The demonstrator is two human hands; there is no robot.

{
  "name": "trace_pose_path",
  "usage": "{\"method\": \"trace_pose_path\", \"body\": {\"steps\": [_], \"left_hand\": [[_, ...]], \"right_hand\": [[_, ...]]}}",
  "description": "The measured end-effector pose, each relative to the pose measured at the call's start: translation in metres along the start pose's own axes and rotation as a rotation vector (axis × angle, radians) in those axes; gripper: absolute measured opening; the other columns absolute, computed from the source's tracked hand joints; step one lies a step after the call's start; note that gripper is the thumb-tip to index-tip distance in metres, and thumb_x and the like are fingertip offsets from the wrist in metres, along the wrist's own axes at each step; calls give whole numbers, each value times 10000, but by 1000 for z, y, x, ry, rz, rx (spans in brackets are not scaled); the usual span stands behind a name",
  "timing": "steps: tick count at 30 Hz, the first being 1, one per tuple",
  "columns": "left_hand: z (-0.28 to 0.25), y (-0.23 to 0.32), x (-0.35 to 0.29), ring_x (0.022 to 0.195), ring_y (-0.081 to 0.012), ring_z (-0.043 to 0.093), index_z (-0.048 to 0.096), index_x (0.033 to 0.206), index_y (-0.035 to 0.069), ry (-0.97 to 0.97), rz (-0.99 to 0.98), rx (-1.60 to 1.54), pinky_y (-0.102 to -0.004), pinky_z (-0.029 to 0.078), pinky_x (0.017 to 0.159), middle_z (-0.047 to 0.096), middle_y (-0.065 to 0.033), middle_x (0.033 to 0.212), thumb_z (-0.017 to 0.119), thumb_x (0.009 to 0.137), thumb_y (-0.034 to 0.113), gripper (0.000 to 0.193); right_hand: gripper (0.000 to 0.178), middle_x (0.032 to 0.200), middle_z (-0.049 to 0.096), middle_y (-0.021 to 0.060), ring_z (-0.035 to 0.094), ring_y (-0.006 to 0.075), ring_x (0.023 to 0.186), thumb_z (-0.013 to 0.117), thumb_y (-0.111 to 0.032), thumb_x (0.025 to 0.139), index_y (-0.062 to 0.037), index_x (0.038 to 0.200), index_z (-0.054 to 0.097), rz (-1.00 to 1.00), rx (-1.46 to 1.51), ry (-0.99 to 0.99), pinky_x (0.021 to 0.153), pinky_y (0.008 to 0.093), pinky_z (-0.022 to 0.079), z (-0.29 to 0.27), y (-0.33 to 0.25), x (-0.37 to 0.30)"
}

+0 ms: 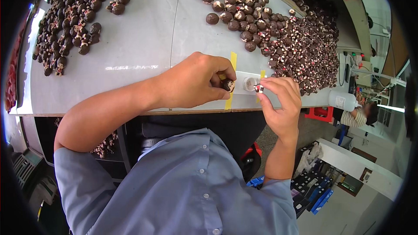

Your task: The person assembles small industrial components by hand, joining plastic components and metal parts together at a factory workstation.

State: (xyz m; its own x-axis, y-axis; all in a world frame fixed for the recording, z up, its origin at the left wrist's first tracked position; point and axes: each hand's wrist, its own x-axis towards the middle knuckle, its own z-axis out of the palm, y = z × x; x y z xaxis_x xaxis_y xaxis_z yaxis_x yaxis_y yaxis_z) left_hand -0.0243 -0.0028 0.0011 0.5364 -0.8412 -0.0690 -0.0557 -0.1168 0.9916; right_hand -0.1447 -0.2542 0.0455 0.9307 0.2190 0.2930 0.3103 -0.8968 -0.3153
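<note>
My left hand [187, 79] is closed around a small dark brown figurine head [228, 85] with a pale face, held just above the table's near edge. Between the thumb and fingers of my right hand [284, 102] is a small figurine body [258, 88], dark with white and red parts. The two pieces are apart. A small clear round cup [249, 83] sits on the table between my hands. Strips of yellow tape [234, 61] are stuck to the grey tabletop [143, 30] beside it.
Loose brown heads [239, 15] lie ahead, running into a large heap of small figurine bodies [300, 50] at right. A group of figurines with heads and bodies together [72, 26] covers the far left. A pale box [357, 13], a white bottle [342, 100] and a red stool [321, 114] are at right.
</note>
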Motion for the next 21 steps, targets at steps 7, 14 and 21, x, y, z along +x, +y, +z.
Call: {"method": "trace_pose_path", "body": {"steps": [7,14,21], "left_hand": [[-1,6,1,950,-154,734,703,1212,-34,-59,-132,-49,-320,623,890,771,-115,1050,836,921,57,333],[3,-5,1,818,-166,749,713,1138,-54,-5,-48,-95,-337,593,759,788,-157,956,866,884,65,319],[2,-7,3,837,-175,760,713,1142,-54,-10,-54,-123,-338,597,770,789,-164,959,873,877,72,335]], "right_hand": [[329,1062,768,131,704,299,992,853,39,755,-6,1054,723,-20,264,128,908,403,527,11,-15,0],[325,1057,771,119,697,289,961,861,17,766,-18,1056,718,-36,287,157,885,396,517,28,-23,6],[320,1055,772,101,692,292,947,879,-15,763,-39,1043,727,-43,222,148,867,390,500,32,-24,9]]}}
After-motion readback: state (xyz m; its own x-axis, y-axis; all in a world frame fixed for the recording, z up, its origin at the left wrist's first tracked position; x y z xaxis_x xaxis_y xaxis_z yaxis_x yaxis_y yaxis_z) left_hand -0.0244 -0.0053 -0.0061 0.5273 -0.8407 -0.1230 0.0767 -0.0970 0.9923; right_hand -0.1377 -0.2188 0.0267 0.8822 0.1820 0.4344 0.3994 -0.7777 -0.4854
